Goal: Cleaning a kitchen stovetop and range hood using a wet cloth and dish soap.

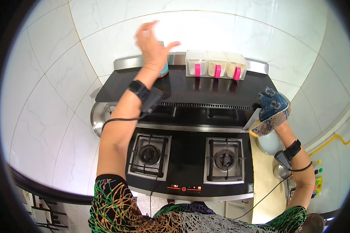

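My left hand (pixel 153 46) is raised over the back shelf of the stove, slightly blurred, its fingers spread and nothing visible in it. Partly hidden behind it, a blue canister (pixel 164 70) stands on the black shelf top (pixel 189 87); no grip on it is seen. To the right, a patterned blue and tan cloth (pixel 272 107) is bunched in my right hand (pixel 282 128), which it mostly covers. That hand is by the shelf's right end, above the side counter. Each wrist wears a black strap with a small grey device and cable.
A clear seasoning box (pixel 216 64) with pink-handled compartments sits on the shelf. Below are the left burner (pixel 149 155), the right burner (pixel 225 159) and a lit control panel (pixel 183 189). A metal lid (pixel 96 119) is at left; a white bowl (pixel 269 144) and a metal pot (pixel 281 171) are at right.
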Demonstrator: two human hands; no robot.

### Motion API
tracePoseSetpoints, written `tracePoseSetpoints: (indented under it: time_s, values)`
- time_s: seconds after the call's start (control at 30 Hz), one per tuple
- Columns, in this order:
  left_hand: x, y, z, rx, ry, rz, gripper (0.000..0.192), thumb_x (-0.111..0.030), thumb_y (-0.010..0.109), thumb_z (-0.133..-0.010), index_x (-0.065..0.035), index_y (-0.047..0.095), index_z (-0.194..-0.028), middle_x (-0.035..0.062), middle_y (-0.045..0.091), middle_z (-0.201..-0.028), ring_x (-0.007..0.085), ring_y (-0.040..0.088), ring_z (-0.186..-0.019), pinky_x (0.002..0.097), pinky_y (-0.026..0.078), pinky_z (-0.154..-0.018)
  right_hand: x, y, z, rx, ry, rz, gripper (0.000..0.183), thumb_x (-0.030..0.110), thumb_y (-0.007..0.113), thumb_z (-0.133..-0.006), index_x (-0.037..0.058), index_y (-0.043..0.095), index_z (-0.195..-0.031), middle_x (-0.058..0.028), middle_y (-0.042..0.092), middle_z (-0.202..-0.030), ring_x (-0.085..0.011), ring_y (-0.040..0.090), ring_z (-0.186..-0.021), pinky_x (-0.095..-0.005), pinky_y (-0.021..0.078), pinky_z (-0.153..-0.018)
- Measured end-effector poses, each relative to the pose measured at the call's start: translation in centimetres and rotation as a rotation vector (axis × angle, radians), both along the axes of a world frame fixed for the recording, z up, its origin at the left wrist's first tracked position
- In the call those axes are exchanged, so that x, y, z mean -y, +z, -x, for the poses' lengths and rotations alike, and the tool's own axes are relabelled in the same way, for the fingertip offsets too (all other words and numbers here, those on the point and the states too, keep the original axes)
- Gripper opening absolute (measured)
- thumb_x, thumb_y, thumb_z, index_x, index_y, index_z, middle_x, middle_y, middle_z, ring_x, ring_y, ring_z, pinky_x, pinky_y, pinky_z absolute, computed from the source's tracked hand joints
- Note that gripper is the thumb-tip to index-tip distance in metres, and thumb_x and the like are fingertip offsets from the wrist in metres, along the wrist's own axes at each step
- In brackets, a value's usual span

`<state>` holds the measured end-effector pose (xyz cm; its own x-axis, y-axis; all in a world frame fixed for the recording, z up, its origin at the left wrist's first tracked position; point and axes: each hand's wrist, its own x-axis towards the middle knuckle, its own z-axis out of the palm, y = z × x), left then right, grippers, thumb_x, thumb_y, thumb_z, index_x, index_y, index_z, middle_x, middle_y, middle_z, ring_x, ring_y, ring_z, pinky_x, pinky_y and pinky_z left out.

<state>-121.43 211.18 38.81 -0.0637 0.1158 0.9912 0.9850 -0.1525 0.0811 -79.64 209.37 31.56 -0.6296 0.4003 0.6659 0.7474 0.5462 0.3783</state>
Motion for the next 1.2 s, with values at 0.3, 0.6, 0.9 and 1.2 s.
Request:
tracePoseSetpoints:
  time_s: [0.3,0.6,0.9,1.2]
  values:
    - [0.7,-4.8,3.8,0.72,-0.72,0.661,0.094,-0.028,0.078,-0.064,-0.0014,0.021,-0.134,0.0176,0.043,-0.12,0.0252,0.048,-0.106,0.0353,0.041,-0.09,4.0,0.9,11.1,-0.081,0.264,0.124,0.026,0.02,0.062,-0.068,0.0115,0.066,-0.092,-0.0094,0.063,-0.095,-0.0247,0.058,-0.091,-0.0387,0.0455,-0.082]
    - [-0.5,-8.1,16.3,0.103,-0.631,0.657,0.066,-0.019,0.069,-0.073,0.0016,0.04,-0.128,0.0153,0.047,-0.125,0.0248,0.045,-0.114,0.0348,0.032,-0.099,2.8,4.2,29.9,-0.175,0.422,-0.056,0.021,0.017,0.061,-0.068,0.0105,0.066,-0.088,-0.0096,0.063,-0.089,-0.0256,0.059,-0.085,-0.0382,0.0461,-0.076]
    - [8.0,-7.4,16.7,0.455,-1.251,0.912,0.068,-0.01,0.063,-0.073,0.0026,0.032,-0.133,0.0138,0.041,-0.129,0.0252,0.04,-0.12,0.0345,0.03,-0.101,1.2,1.1,32.0,-0.021,0.451,0.114,0.016,0.015,0.06,-0.069,0.0096,0.066,-0.083,-0.0097,0.063,-0.083,-0.0265,0.059,-0.078,-0.0377,0.0466,-0.07]
    - [16.3,-4.0,18.7,0.596,-1.064,0.679,0.053,-0.009,0.066,-0.076,0.0013,0.044,-0.124,0.0122,0.052,-0.116,0.0216,0.052,-0.104,0.0341,0.043,-0.088,8.2,-2.6,38.0,0.113,0.615,0.63,0.012,0.011,0.059,-0.072,0.0082,0.066,-0.081,-0.0101,0.064,-0.082,-0.0276,0.06,-0.077,-0.036,0.0478,-0.069]
